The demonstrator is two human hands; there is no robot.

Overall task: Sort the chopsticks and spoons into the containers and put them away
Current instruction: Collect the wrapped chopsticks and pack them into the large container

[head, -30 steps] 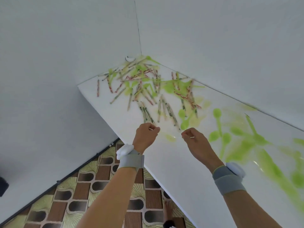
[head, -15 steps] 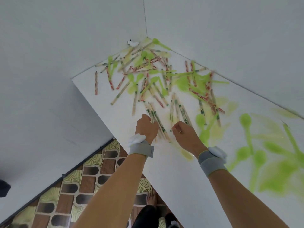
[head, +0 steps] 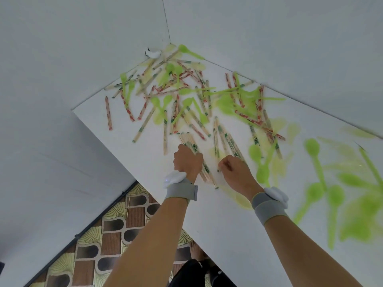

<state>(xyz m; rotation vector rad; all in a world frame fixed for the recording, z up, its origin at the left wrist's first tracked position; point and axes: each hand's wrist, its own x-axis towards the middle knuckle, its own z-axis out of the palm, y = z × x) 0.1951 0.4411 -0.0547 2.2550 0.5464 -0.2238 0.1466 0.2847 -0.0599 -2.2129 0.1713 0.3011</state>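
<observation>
The left hand (head: 187, 160) is curled down onto a bundle of paper-wrapped chopsticks (head: 204, 166) with green print, fingers closed around them near the bench's near-left edge. The bundle runs under the hand, sticking out both on its far side and toward the wrist. Just to the right, the right hand (head: 234, 169) is curled too, fingertips pinching the near end of a second bunch of green-print chopsticks (head: 223, 141) that fans away toward the far side. Both wrists wear grey bands with a white device on top.

Farther out, the white bench (head: 128, 129) is covered in a big mess: red-print wrapped chopsticks (head: 108, 112) and more green-print ones crisscross all the way into the far corner where the two walls meet, mixed with bright green plastic spoons (head: 161, 112). A small white object (head: 153, 53) sits right in that corner. Off to the right there's another scatter of green spoons (head: 315, 156), pretty blurry, plus some paler yellowish ones that are hard to make out.

Below the bench's edge there's a patterned brown and cream tiled floor (head: 116, 230) and the person's foot.
</observation>
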